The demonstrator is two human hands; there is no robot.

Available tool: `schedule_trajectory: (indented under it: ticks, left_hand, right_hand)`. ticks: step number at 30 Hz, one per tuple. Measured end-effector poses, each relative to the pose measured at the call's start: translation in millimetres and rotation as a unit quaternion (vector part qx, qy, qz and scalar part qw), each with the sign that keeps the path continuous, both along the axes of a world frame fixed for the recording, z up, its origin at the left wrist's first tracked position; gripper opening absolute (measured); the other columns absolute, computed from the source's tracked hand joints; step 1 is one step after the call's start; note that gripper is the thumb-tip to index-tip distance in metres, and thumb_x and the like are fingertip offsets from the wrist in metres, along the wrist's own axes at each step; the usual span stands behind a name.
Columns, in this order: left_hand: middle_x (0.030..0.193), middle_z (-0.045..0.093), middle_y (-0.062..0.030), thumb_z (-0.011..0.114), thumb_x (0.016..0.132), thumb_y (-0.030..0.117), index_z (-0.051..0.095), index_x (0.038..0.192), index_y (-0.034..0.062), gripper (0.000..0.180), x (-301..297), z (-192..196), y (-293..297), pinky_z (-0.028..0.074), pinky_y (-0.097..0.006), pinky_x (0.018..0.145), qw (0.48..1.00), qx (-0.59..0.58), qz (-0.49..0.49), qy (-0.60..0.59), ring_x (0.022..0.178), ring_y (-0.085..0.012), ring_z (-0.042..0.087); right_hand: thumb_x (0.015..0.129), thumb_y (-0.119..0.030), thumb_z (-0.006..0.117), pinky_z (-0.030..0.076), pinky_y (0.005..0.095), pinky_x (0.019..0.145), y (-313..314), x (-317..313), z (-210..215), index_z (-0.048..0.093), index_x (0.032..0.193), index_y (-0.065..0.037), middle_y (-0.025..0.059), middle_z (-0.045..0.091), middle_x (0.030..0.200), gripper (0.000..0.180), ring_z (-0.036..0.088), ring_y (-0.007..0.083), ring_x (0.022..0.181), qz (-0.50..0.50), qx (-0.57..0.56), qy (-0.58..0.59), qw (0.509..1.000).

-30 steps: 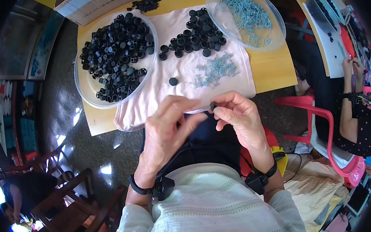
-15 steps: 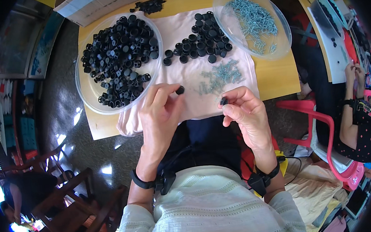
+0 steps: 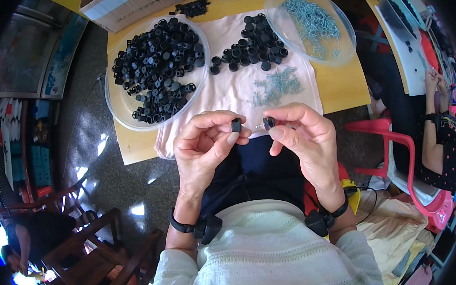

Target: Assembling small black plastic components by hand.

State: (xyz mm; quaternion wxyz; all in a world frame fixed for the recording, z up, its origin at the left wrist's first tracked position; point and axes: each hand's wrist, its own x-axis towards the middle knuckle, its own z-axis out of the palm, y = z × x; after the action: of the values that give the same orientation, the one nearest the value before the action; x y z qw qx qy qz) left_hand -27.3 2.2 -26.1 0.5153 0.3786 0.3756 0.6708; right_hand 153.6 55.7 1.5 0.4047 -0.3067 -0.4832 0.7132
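Head view: my left hand (image 3: 206,144) pinches a small black plastic cap (image 3: 235,124), my right hand (image 3: 305,136) grips a capped screw (image 3: 267,123), both just off the pale cloth's (image 3: 234,91) near edge, above my lap.

The small cap (image 3: 236,124) pinched in the left hand (image 3: 207,147) looks like matt black plastic, as does the one on a bright metal screw (image 3: 265,123) in the right hand (image 3: 303,136). Beyond the hands lies a soft, pale cloth (image 3: 234,91) — slightly creased — on a smooth yellow wooden table (image 3: 341,88). On it, the clear plastic bowls (image 3: 120,100) look glossy; loose screws (image 3: 278,85) on the cloth gleam silvery.
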Motion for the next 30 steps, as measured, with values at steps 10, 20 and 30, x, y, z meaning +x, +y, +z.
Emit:
schedule_trajectory:
  ticks: [10, 20, 30]
  left_hand:
    - [0.1, 0.062, -0.019, 0.064, 0.088, 0.009, 0.055, 0.109, -0.0025, 0.026, -6.5, -3.1, -11.7, 0.056, -0.026, 0.067, 0.983, -0.004, -0.028, -0.182, 0.078, -0.0189, 0.066]
    - [0.103, 0.06, -0.0148, 0.066, 0.087, 0.013, 0.057, 0.109, 0.0016, 0.026, -8.9, -11.5, -19.2, 0.053, -0.028, 0.067, 0.975, -0.012, -0.015, -0.22, 0.079, -0.0184, 0.062]
    - [0.104, 0.06, -0.0129, 0.065, 0.086, 0.007, 0.057, 0.109, -0.0003, 0.026, -8.2, -12.1, -15.4, 0.055, -0.028, 0.07, 0.971, -0.018, -0.014, -0.239, 0.08, -0.017, 0.063]
  right_hand:
    - [0.086, -0.001, 0.065, 0.055, 0.0232, 0.067, -9.3, -22.5, 15.8, 0.063, 0.108, 0.002, 0.0083, 0.063, 0.102, 0.023, 0.063, 0.0113, 0.087, -0.007, 0.134, -0.023, 0.991]
    - [0.081, 0.002, 0.068, 0.055, 0.0254, 0.061, -13.0, -39.8, 24.6, 0.064, 0.104, 0.001, 0.0096, 0.067, 0.088, 0.024, 0.067, 0.0142, 0.072, -0.05, 0.296, -0.126, 0.945]
    - [0.077, 0.005, 0.069, 0.052, 0.0289, 0.061, -8.8, -42.6, 20.3, 0.064, 0.103, 0.001, 0.0105, 0.067, 0.087, 0.026, 0.066, 0.02, 0.071, -0.063, 0.349, -0.158, 0.921]
